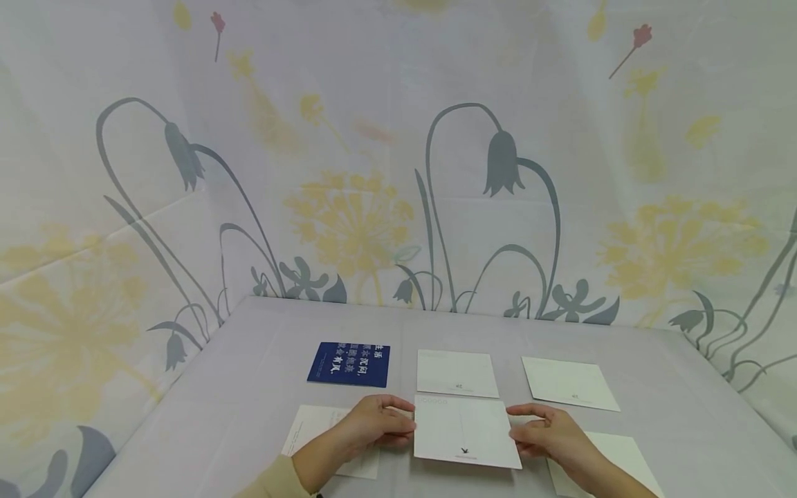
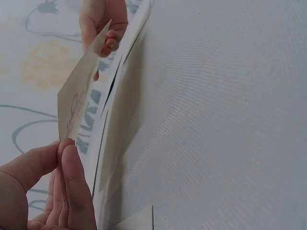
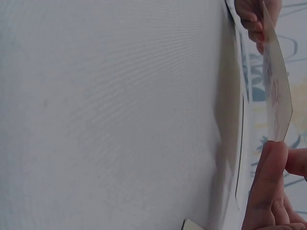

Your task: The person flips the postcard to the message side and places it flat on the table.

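A white postcard (image 1: 463,429) with a small dark bird print near its lower edge is held up off the table between both hands. My left hand (image 1: 371,430) pinches its left edge between thumb and fingers. On the opposite side, my right hand (image 1: 551,437) pinches the right edge the same way. In the left wrist view the postcard (image 2: 79,86) stands clear of the tabletop, tilted, with faint print on its underside. The right wrist view shows that postcard (image 3: 278,91) slightly bowed, with reddish print on its underside.
A blue card (image 1: 351,365) with white lettering lies at the back left. White cards lie at the back middle (image 1: 457,373), back right (image 1: 569,382), front left (image 1: 308,430) and front right (image 1: 623,456), the front two partly under my arms. A flower-printed cloth (image 1: 386,159) hangs behind the table.
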`<state>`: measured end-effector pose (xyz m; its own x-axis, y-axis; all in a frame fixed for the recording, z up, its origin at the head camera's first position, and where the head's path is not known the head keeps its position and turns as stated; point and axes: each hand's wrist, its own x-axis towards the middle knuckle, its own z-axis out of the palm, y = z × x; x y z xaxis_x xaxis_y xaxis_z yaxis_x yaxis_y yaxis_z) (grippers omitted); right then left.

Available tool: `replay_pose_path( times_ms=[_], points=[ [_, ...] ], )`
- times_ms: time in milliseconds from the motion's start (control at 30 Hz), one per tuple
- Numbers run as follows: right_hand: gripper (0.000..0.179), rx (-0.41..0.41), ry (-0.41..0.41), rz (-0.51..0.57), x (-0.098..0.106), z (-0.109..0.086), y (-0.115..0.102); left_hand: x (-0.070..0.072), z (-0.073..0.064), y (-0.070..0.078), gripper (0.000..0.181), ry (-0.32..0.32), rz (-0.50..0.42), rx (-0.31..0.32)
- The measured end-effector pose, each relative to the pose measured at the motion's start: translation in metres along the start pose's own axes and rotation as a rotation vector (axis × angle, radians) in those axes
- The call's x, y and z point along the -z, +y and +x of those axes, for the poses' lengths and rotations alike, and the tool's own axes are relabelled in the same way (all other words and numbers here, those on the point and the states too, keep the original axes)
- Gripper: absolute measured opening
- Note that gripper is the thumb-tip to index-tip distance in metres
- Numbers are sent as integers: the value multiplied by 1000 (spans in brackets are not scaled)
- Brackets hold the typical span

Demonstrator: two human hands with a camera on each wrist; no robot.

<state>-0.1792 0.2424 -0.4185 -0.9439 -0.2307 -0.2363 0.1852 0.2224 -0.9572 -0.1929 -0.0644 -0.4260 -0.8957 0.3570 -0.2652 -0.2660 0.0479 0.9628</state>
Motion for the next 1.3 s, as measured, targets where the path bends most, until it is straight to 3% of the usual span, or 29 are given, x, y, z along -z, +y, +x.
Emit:
replay_pose_path(
  times_ms=[200, 367, 1300],
  points=[
    [52, 1, 28, -44, -3, -1, 3, -6, 0, -2, 37, 67, 57, -6],
    [53, -20, 46, -57, -5, -1, 7, -8, -1, -3, 35, 97, 68, -22],
    [47, 11, 8, -173, -10, -5, 11, -12, 0, -11, 28, 78, 98, -4]
  ],
)
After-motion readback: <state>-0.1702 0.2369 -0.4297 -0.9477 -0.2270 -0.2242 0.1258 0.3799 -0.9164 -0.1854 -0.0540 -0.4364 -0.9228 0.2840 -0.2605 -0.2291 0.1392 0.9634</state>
